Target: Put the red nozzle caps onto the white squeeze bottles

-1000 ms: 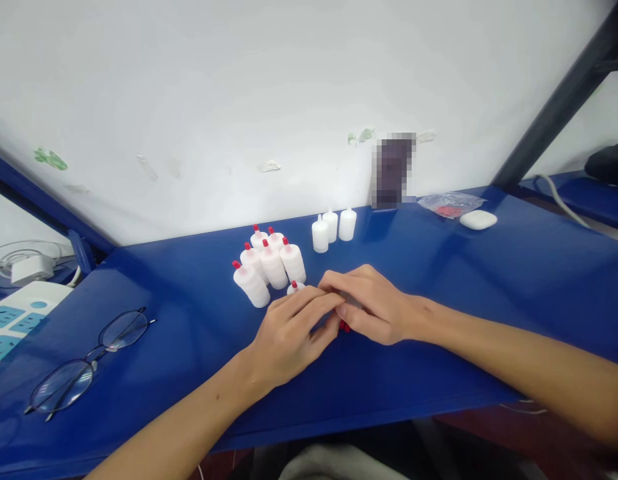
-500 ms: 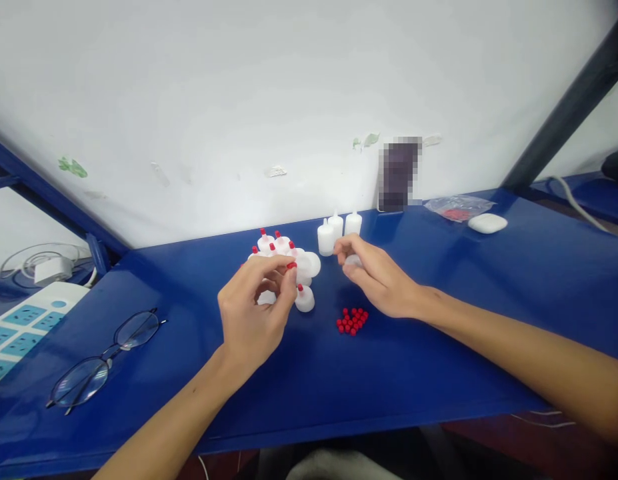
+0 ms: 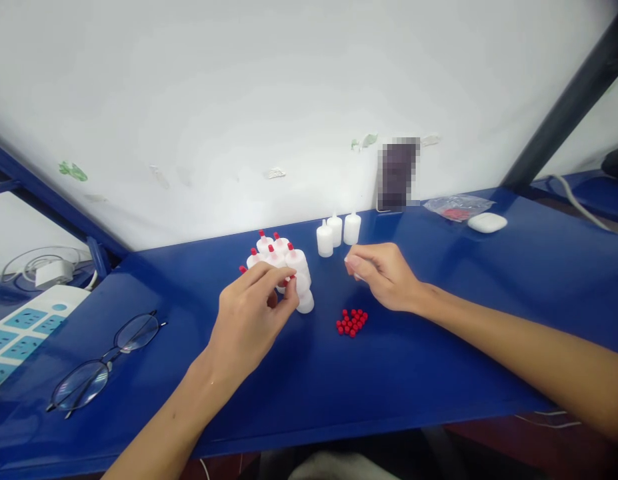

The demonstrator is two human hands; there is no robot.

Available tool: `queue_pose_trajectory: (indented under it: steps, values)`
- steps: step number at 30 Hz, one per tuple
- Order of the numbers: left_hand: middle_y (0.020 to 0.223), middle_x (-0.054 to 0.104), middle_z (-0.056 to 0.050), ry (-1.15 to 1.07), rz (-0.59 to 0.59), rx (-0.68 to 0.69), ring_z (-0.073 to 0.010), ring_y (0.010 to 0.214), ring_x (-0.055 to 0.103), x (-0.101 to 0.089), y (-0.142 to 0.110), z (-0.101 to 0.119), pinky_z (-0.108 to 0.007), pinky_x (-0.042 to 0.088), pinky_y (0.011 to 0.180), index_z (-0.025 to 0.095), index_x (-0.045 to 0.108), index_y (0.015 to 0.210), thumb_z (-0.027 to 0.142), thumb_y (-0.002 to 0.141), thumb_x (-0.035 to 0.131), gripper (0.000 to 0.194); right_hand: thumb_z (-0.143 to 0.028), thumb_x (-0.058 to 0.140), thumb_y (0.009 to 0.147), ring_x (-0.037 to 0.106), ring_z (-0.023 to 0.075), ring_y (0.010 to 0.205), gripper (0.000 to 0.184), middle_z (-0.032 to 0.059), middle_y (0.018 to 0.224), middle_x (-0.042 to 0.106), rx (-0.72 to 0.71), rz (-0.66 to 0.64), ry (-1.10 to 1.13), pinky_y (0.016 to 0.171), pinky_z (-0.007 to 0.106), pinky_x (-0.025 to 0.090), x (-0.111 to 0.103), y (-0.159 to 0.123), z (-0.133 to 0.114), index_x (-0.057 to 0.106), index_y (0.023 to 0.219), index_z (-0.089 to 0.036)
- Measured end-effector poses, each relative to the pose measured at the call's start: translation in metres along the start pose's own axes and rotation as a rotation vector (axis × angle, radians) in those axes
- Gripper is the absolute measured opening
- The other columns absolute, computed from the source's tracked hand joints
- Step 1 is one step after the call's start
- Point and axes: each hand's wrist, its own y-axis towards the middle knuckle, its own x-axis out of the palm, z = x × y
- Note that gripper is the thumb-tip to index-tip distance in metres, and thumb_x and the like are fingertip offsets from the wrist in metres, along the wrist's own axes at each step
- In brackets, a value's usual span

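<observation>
The left hand (image 3: 249, 310) has a narrow grip. The tips of its thumb and finger pinch close to a red cap (image 3: 287, 283), by the capped bottles (image 3: 296, 260). The hand hides part of them, so I cannot tell if that cap sits on a bottle. A low white bottle (image 3: 305, 305) is just beside the fingertips, on the side toward the right hand (image 3: 389, 273).

The right hand is curled up. Its grip is small and seems to hold a pale thing (image 3: 357, 277), but the fingers cover most of it. I cannot tell which way its long side points.

The loose caps (image 3: 352, 323) lie in a little bunch on the blue desk (image 3: 389, 373). They are between the two hands from side to side, but closer to the person than both grips. From the right grip, they are almost straight back toward the person. From the left grip, they are back and off to the right. The right hand looks nearer to them.

Three bare bottles (image 3: 325, 242) stand up tall near the wall (image 3: 189, 133), with their thin tips up. They are past the right grip and a bit to its left. The right hand is nearer to these too.
</observation>
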Motion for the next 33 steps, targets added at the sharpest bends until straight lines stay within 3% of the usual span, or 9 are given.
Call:
queue_pose_trajectory:
  steps: [5,9,13,17,20,26,33]
  values:
    - [0.075,0.063,0.001,0.029,-0.101,0.011,-0.0069,0.053,0.052,0.008,-0.004,-0.002,-0.020,0.043,0.052,0.015,0.070,0.093,0.012,0.088,0.059,0.012,-0.044,0.038,0.100,0.045,0.0100,0.056,0.040,-0.0025,0.064,0.052,0.038,-0.140,0.036,0.058,0.025,0.033,0.002,0.000,-0.001,0.051,0.074,-0.018]
    - [0.078,0.065,0.001,0.006,0.055,0.091,-0.0060,0.053,0.052,0.012,-0.006,0.003,-0.019,0.046,0.055,0.015,0.067,0.106,0.012,0.089,0.060,0.018,-0.044,0.039,0.100,0.043,0.0102,0.059,0.035,-0.0030,0.067,0.050,0.039,-0.225,0.040,0.059,0.024,0.033,0.003,0.001,-0.006,0.052,0.081,-0.018]
    - [0.087,0.070,-0.001,-0.189,0.193,0.211,-0.0082,0.073,0.065,0.015,-0.009,0.014,-0.019,0.054,0.071,0.015,0.067,0.098,0.004,0.084,0.067,0.018,-0.039,0.037,0.101,0.047,0.0118,0.068,0.032,-0.0003,0.078,0.053,-0.069,-0.289,0.131,0.065,0.026,0.036,0.003,-0.001,-0.019,0.054,0.086,-0.017]
    - [0.096,0.072,-0.005,-0.393,0.163,0.247,-0.0124,0.088,0.069,0.024,-0.016,0.021,-0.023,0.058,0.083,0.014,0.066,0.100,-0.002,0.082,0.067,0.024,-0.040,0.041,0.099,0.043,0.0122,0.069,0.029,-0.0005,0.078,0.048,-0.182,-0.370,0.268,0.066,0.027,0.036,0.007,-0.003,-0.031,0.047,0.082,-0.018]
    - [0.098,0.073,-0.005,-0.476,0.136,0.260,-0.0133,0.089,0.070,0.028,-0.019,0.023,-0.025,0.059,0.083,0.015,0.064,0.104,-0.003,0.083,0.065,0.028,-0.042,0.044,0.097,0.038,0.0109,0.063,0.031,-0.0026,0.072,0.042,-0.168,-0.391,0.307,0.060,0.026,0.032,0.010,-0.005,-0.035,0.042,0.077,-0.019]
    - [0.098,0.073,-0.006,-0.501,0.126,0.290,-0.0135,0.090,0.070,0.027,-0.018,0.024,-0.024,0.060,0.083,0.016,0.063,0.107,-0.003,0.084,0.063,0.030,-0.045,0.047,0.095,0.036,0.0093,0.059,0.033,-0.0044,0.067,0.041,-0.111,-0.414,0.273,0.056,0.025,0.027,0.009,-0.007,-0.032,0.043,0.076,-0.018]
    - [0.101,0.072,-0.006,-0.511,0.096,0.277,-0.0138,0.092,0.070,0.031,-0.021,0.023,-0.025,0.060,0.084,0.016,0.061,0.110,-0.003,0.085,0.061,0.031,-0.043,0.044,0.095,0.040,0.0102,0.060,0.030,-0.0034,0.068,0.047,-0.104,-0.413,0.254,0.057,0.026,0.029,0.007,-0.006,-0.033,0.047,0.079,-0.018]
